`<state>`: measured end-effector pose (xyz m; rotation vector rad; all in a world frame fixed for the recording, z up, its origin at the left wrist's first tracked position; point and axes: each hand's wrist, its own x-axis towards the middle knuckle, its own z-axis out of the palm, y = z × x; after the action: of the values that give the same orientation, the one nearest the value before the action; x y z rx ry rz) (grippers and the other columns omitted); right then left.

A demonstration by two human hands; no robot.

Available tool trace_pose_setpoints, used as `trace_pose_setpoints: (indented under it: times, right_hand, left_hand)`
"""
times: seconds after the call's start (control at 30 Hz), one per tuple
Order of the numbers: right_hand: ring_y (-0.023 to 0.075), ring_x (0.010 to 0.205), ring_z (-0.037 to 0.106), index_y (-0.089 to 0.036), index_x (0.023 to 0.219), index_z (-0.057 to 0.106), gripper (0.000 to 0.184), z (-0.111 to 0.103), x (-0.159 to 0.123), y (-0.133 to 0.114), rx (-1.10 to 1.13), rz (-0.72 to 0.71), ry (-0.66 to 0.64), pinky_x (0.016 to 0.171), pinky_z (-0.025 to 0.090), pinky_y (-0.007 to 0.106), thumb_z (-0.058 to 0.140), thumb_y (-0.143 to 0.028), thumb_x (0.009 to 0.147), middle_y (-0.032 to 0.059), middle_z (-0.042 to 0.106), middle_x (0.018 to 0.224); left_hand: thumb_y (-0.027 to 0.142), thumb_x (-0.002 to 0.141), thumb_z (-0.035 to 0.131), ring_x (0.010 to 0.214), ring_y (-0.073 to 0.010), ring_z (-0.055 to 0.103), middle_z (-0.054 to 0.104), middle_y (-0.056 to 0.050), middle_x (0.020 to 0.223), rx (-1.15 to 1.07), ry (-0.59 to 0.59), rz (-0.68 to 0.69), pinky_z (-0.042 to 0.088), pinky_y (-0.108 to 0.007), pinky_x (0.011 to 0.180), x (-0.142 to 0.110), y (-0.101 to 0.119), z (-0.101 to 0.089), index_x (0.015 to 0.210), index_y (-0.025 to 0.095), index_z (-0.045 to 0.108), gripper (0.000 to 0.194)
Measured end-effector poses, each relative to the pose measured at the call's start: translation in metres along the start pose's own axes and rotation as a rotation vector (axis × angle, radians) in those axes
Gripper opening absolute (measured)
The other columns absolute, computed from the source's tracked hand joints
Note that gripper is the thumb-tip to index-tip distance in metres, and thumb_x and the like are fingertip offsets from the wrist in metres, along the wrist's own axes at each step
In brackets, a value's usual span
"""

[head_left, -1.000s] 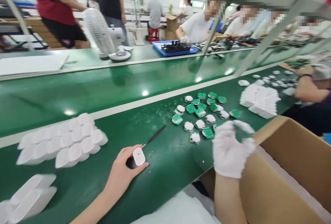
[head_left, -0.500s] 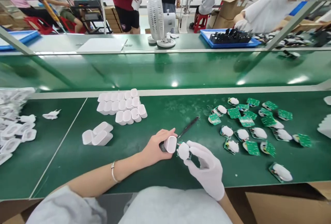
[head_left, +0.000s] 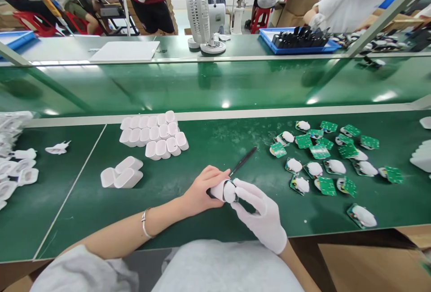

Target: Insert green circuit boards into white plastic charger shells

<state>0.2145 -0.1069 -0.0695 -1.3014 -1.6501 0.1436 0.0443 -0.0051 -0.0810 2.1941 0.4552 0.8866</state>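
My bare left hand (head_left: 206,191) is wrapped round a white plastic housing (head_left: 218,191) whose open end faces right; a dark part shows at its left end. With thumb and fingers, my white-gloved right hand (head_left: 261,213) pinches a small circuit board with a white pad (head_left: 230,192). That board sits at the mouth of the housing; how far inside it reaches, I cannot tell. Just beyond the hands lies a black, thin-tipped tool (head_left: 244,161), pointing toward them.
Rows of white housings (head_left: 153,134) stand at left centre, with three more housings (head_left: 123,174) nearer. Several circuit boards (head_left: 319,151) lie at right. White plastic parts (head_left: 16,166) pile up at far left. A raised shelf holds a fan (head_left: 198,9) and a blue tray (head_left: 296,49). People work beyond.
My right hand has moved left, bringing the circuit board from beside the housing to its open end. The housing has turned slightly in my left hand. The camera view has tilted down.
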Motion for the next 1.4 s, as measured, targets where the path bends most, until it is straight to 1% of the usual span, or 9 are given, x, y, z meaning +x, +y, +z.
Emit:
trace_pose_setpoints:
  times: [0.43,0.77,0.9,1.03,1.07,1.13,1.23,1.3,1.4]
  right_hand:
    - [0.0189,0.081,0.070,-0.029,0.132,0.050,0.064,0.002,0.008,0.005,-0.120,-0.194,0.073,0.065,0.063,0.026,0.066,-0.005,0.074,0.0079,0.071,0.097]
    - [0.0194,0.088,0.069,-0.033,0.127,0.052,0.056,0.007,0.004,-0.001,-0.083,-0.097,0.022,0.072,0.061,0.030,0.059,-0.007,0.079,0.0039,0.070,0.105]
    - [0.0224,0.108,0.062,-0.031,0.123,0.057,0.046,-0.019,0.002,0.002,-0.051,0.091,-0.086,0.086,0.057,0.036,0.064,-0.018,0.079,0.0054,0.060,0.127]
    - [0.0259,0.120,0.053,-0.026,0.124,0.058,0.037,-0.050,-0.025,0.007,-0.412,0.547,0.248,0.100,0.047,0.048,0.056,-0.029,0.087,0.0092,0.054,0.133]
    - [0.0269,0.123,0.050,-0.024,0.129,0.055,0.039,-0.053,-0.034,0.007,-0.481,0.617,0.283,0.102,0.044,0.051,0.052,-0.030,0.090,0.0107,0.053,0.134]
    - [0.0321,0.133,0.037,-0.018,0.139,0.044,0.051,-0.050,-0.047,0.005,-0.540,0.623,0.155,0.104,0.039,0.057,0.051,-0.035,0.091,0.0154,0.043,0.142]
    - [0.0368,0.141,0.015,-0.011,0.146,0.031,0.069,-0.038,-0.043,0.004,-0.565,0.485,-0.122,0.105,0.037,0.058,0.054,-0.042,0.088,0.0183,0.022,0.152]
    - [0.0330,0.142,0.014,-0.011,0.147,0.028,0.064,-0.033,-0.023,0.014,-0.557,0.392,-0.229,0.108,0.035,0.054,0.047,-0.038,0.092,0.0158,0.023,0.153]
    - [0.0274,0.142,0.019,-0.011,0.143,0.035,0.053,-0.032,0.021,0.049,-0.510,0.189,-0.404,0.112,0.030,0.047,0.038,-0.036,0.096,0.0127,0.033,0.150]
  left_hand:
    - [0.011,0.073,0.066,0.092,-0.0202,0.050,0.063,-0.005,0.104,-0.015,-0.021,0.023,0.046,-0.038,0.084,0.000,-0.001,0.002,0.141,0.028,0.037,0.076]
    - [0.016,0.074,0.070,0.089,-0.0200,0.053,0.066,-0.005,0.099,0.074,-0.010,0.058,0.049,-0.034,0.079,0.000,0.001,-0.001,0.136,0.023,0.045,0.066]
    - [0.020,0.075,0.070,0.086,-0.0177,0.058,0.067,-0.005,0.098,0.071,-0.007,-0.008,0.050,-0.030,0.078,0.001,0.008,-0.003,0.123,0.020,0.054,0.051]
    - [0.023,0.073,0.071,0.079,-0.0143,0.061,0.066,-0.002,0.093,0.085,0.025,-0.165,0.052,-0.023,0.072,0.002,0.007,-0.004,0.110,0.020,0.060,0.039]
    - [0.025,0.073,0.071,0.077,-0.0138,0.062,0.066,-0.002,0.092,0.088,0.033,-0.196,0.052,-0.022,0.070,0.002,0.005,-0.005,0.108,0.020,0.061,0.037]
    - [0.031,0.072,0.071,0.075,-0.0139,0.063,0.066,-0.001,0.092,0.084,0.038,-0.248,0.053,-0.021,0.069,0.001,0.001,-0.004,0.106,0.021,0.062,0.037]
    - [0.038,0.071,0.070,0.080,-0.0168,0.065,0.067,-0.002,0.098,0.082,0.017,-0.318,0.054,-0.023,0.072,-0.002,-0.006,-0.005,0.107,0.021,0.062,0.040]
    - [0.043,0.071,0.070,0.085,-0.0192,0.066,0.068,-0.003,0.101,0.089,-0.002,-0.365,0.055,-0.025,0.076,-0.005,-0.009,-0.006,0.107,0.021,0.063,0.043]
    - [0.047,0.069,0.070,0.086,-0.0208,0.066,0.068,-0.004,0.103,0.090,-0.035,-0.423,0.055,-0.028,0.079,-0.008,-0.013,-0.009,0.108,0.021,0.063,0.047]
